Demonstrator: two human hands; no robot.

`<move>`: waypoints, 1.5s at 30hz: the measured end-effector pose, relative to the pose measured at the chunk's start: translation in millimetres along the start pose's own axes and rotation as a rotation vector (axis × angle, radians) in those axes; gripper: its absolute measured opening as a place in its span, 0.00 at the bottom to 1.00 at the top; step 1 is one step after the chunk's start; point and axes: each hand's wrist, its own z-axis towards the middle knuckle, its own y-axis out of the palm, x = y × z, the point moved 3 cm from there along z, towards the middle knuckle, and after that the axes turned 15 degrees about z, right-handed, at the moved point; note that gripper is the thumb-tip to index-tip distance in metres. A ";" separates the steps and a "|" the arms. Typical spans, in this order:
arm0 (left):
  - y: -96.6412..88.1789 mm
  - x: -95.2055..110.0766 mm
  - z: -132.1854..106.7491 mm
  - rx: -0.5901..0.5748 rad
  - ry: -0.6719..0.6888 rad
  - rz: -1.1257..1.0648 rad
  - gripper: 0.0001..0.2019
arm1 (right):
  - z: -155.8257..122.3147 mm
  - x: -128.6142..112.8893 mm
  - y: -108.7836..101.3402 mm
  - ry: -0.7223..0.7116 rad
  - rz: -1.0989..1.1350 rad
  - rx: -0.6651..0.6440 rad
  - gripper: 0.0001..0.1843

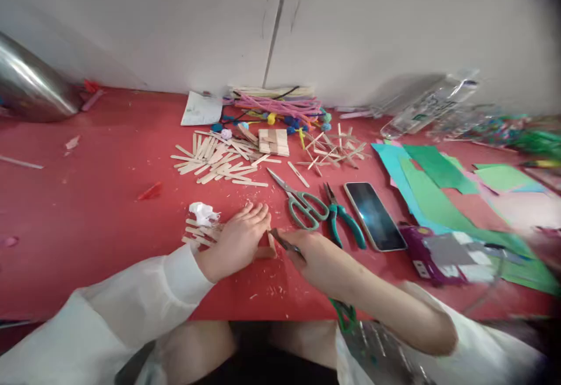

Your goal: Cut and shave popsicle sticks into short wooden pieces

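Pressing the wooden block (266, 252), left hand (239, 236) lay flat, fingers nearly together; right hand (316, 255) clamped round dark tool (284, 241) — short, controlled strokes appeared advisable.

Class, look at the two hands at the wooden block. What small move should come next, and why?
Probably shift the left hand slightly away from the dark tool before any further stroke. That hand lies over the wooden block, close to the tool's tip, which the right hand holds at the block's end. Pale shavings nearby suggest scraping or cutting.
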 end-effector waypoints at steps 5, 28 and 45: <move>1.0 0.9 0.8 0.038 0.004 -0.012 0.31 | -0.8 0.1 4.8 0.004 0.058 0.067 0.21; 6.7 0.5 0.1 0.061 -0.001 0.067 0.32 | -14.3 34.6 25.4 0.444 1.476 0.154 0.16; -8.0 -6.9 -0.5 0.231 -0.121 -0.081 0.11 | -7.7 48.5 -7.6 0.118 0.920 0.445 0.30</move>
